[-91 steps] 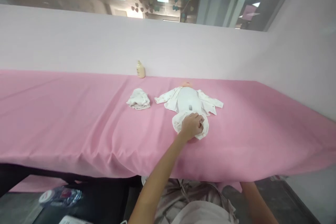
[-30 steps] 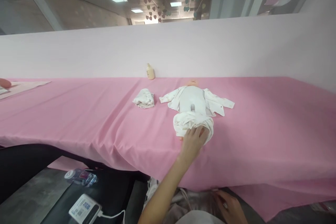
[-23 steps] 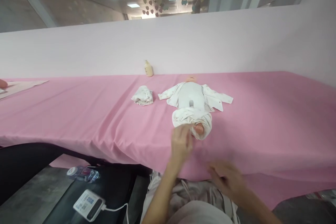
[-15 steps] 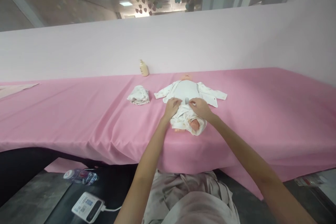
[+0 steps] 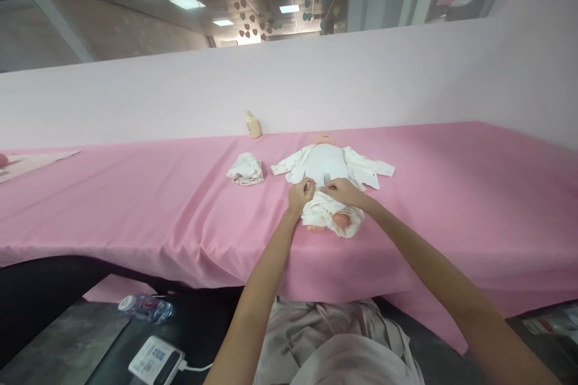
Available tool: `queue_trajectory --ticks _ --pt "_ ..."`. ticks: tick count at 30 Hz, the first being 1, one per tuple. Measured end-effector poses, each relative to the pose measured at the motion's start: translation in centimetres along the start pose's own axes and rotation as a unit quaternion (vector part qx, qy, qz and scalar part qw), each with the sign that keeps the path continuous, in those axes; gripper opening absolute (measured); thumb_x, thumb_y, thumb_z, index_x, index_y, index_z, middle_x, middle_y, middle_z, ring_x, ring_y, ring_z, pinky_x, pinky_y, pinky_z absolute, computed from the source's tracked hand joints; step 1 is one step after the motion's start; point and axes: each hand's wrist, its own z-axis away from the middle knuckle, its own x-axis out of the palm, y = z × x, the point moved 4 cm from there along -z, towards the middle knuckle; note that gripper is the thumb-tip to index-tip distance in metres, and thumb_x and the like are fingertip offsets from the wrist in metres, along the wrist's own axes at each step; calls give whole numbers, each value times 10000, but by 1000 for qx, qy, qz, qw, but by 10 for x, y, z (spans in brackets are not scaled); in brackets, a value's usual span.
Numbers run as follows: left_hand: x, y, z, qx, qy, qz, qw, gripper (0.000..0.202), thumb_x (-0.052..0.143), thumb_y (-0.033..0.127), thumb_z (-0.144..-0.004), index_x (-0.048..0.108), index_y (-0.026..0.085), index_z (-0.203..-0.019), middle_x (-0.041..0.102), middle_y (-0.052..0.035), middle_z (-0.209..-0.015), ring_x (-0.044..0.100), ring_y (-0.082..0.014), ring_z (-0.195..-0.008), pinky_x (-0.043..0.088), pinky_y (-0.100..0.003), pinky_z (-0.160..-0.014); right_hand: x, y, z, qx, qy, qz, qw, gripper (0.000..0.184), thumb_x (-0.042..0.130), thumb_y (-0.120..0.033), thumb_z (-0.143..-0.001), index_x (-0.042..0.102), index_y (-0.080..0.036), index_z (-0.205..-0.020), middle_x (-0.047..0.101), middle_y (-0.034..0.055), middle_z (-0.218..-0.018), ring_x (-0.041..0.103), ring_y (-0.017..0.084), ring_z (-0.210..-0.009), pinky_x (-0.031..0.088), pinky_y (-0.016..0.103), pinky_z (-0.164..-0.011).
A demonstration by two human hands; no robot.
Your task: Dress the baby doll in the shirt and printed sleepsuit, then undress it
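A baby doll [image 5: 324,159] lies on its back in the middle of the pink-covered table, its head toward the wall. Spread open under its arms is a white long-sleeved jacket [image 5: 378,167], and its pale torso shows. White pants [image 5: 316,210] are bunched around the legs, with a bare foot [image 5: 341,220] poking out near the table's edge. My left hand [image 5: 301,194] is closed at the left side of the pants' waist. At the other side, my right hand [image 5: 344,190] pinches the waist. My fingers partly hide the cloth they grip.
A folded white cloth [image 5: 246,169] lies left of the doll. Behind it a yellowish pump bottle [image 5: 253,125] stands by the white wall. Below the table's front edge, a water bottle [image 5: 145,307] and a white device with a cable [image 5: 156,361] rest on a black surface.
The view has tilted up a little and turned slightly left. My left fingers are curled tighter at the pants' waist; both hands stay by the doll's waist.
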Motion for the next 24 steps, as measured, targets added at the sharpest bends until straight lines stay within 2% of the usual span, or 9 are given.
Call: queue_trajectory --ticks 3,4,6,9,12,14,17,21,24 --pt "1 -1 1 11 23 -23 999 245 411 301 -819 623 182 -793 412 51 -481 393 -92 -470 277 -213 -514 -5 7 -2 25 18 11 999 418 360 -424 -854 365 -184 -511 356 -30 -496 334 93 -509 230 255 -503" --pt "1 -2 2 15 34 -30 999 244 410 296 -817 622 180 -791 410 51 -479 391 -92 -467 279 -213 -515 -7 9 -3 28 -3 16 999 413 385 -418 -840 354 -184 -501 333 -35 -486 307 88 -497 215 257 -493" --pt "1 -4 2 24 56 -41 997 239 411 283 -811 622 176 -777 399 50 -471 386 -90 -458 279 -212 -515 -8 11 -3 31 -89 11 995 397 456 -428 -795 377 -182 -493 316 -42 -478 267 82 -487 190 256 -477" --pt "1 -6 4 33 75 -51 995 236 406 264 -807 619 173 -760 398 47 -468 382 -88 -451 280 -211 -514 -11 9 2 28 -206 -46 977 305 551 -466 -728 544 -177 -629 454 -30 -567 348 91 -526 237 236 -484" --pt "0 -6 5 33 79 -50 995 232 407 263 -806 615 171 -758 418 43 -472 384 -87 -448 274 -211 -510 -17 2 7 -1 -235 -83 968 300 624 -424 -680 605 -184 -858 578 6 -797 483 133 -689 334 226 -568" --pt "-1 -4 6 39 77 -48 995 229 409 259 -803 612 170 -745 448 35 -485 399 -91 -460 280 -216 -518 -19 -1 9 -15 -220 -67 973 250 620 -349 -684 582 -178 -862 583 17 -854 499 148 -746 350 229 -609" --pt "-3 1 7 86 57 -67 992 242 416 274 -794 582 173 -648 522 -2 -544 455 -115 -541 317 -237 -571 -17 -3 9 -17 -150 16 988 72 515 -203 -727 521 -176 -794 566 14 -802 474 138 -697 312 236 -588" --pt "-4 7 9 161 30 -110 980 265 424 302 -772 500 186 -546 509 -28 -545 446 -146 -583 326 -272 -600 -5 -10 10 -47 -27 152 987 169 389 -42 -709 456 -183 -771 516 19 -713 405 136 -613 219 268 -543" --pt "-5 11 9 210 17 -113 971 253 419 314 -776 520 188 -582 506 -39 -582 434 -161 -611 335 -290 -611 6 -12 9 -78 52 170 981 216 359 11 -668 418 -186 -731 483 29 -723 388 142 -627 217 279 -556"
